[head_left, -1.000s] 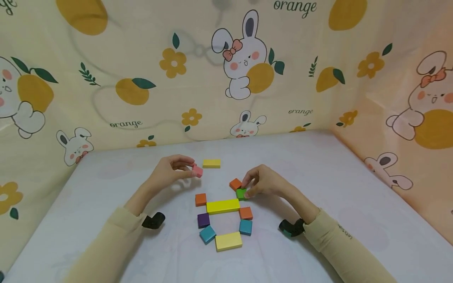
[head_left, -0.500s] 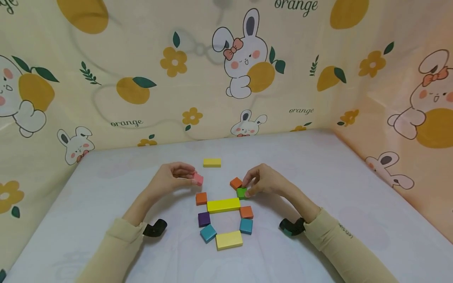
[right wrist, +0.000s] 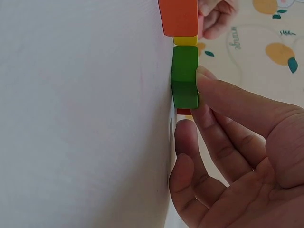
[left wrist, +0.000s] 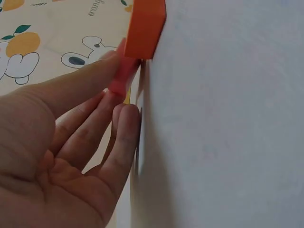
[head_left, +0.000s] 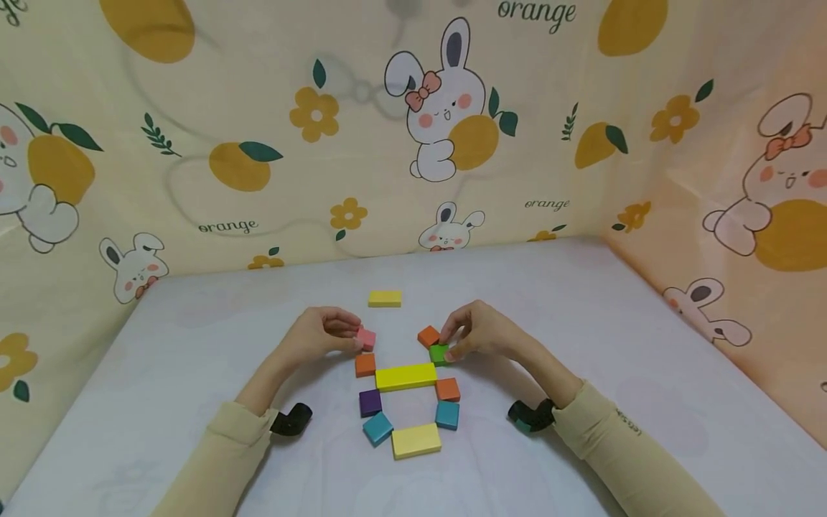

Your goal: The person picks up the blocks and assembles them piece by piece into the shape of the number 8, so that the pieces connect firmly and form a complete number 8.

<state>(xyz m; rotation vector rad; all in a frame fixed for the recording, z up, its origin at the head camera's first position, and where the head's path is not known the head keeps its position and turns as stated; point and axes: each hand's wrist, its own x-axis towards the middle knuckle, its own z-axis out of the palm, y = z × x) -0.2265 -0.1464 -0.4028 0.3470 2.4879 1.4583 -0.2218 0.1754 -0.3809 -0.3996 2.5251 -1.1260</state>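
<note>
My left hand (head_left: 319, 334) pinches a small pink block (head_left: 366, 339) between thumb and fingers, just behind an orange block (head_left: 365, 365). In the left wrist view the pink block (left wrist: 125, 76) sits right by the orange block (left wrist: 145, 28). With thumb and fingertips, my right hand (head_left: 481, 332) grips a green block (head_left: 438, 355) low on the table. A second orange block (head_left: 428, 335) lies against the green one's far side. Between the hands runs a long yellow block (head_left: 407, 377). The right wrist view shows the green block (right wrist: 185, 76) under the thumb.
Nearer, a purple block (head_left: 370, 403), a teal block (head_left: 377, 429), a pale yellow block (head_left: 416, 441), another teal block (head_left: 447, 414) and an orange block (head_left: 448, 389) form a ring with the long yellow one. A yellow block (head_left: 385, 299) lies alone farther back on the white table (head_left: 549, 287).
My left hand has brought the pink block down and nearer, from beside the back yellow block to just behind the left orange block. The right hand has stayed at the green block.
</note>
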